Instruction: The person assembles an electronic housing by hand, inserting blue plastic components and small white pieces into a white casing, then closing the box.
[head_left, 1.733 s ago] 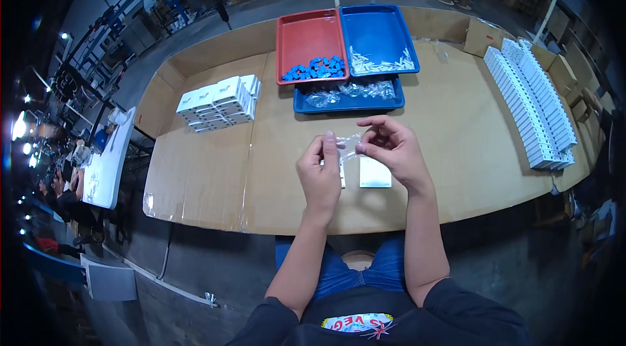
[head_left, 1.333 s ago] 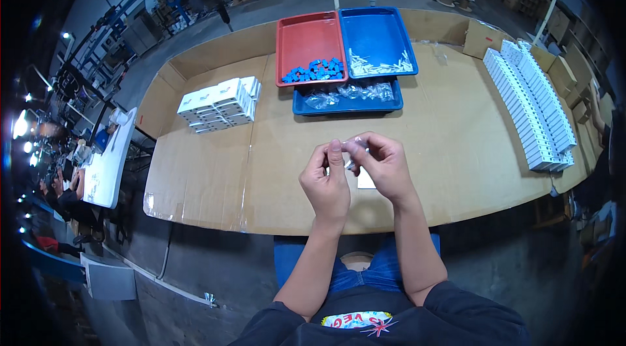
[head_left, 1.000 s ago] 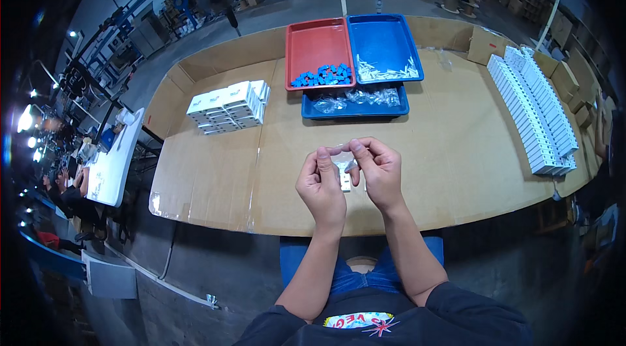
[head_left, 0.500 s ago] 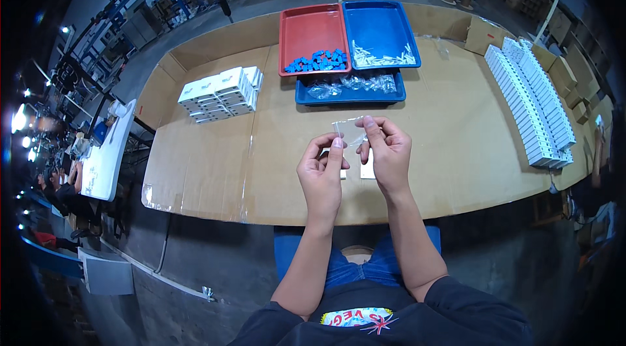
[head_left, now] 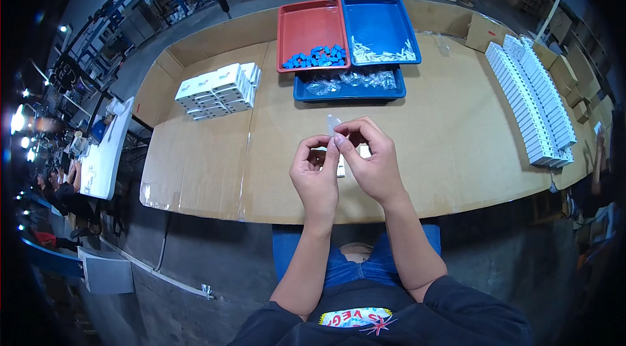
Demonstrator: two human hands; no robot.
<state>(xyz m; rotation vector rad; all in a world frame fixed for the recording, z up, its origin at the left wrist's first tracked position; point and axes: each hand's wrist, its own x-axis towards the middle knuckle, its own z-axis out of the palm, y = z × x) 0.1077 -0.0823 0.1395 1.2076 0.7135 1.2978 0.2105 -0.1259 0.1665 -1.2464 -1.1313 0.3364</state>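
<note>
- A small clear plastic bag [head_left: 333, 126] is held up above the table [head_left: 443, 131], pinched between the two hands, on the near side of the blue tray of clear bags [head_left: 349, 84].
- The right hand [head_left: 373, 160] has a narrow grip: thumb and forefinger are closed on the bag's lower edge.
- The left hand [head_left: 315, 173] sits just beside the right hand, touching it, its fingers curled in a narrow grip at the bag; whether it holds anything more I cannot tell.
- A small white card [head_left: 363, 150] lies on the table under the hands, mostly hidden.
- Beyond the tray of clear bags stand a red tray [head_left: 306, 23] with small blue parts [head_left: 317, 57] and a second blue tray [head_left: 378, 20] with white parts [head_left: 383, 54].
- To the left of the tray of clear bags sits a stack of white boxes [head_left: 218, 90].
- Well to its right, a long row of white boxes [head_left: 531, 101] runs along the table edge.
</note>
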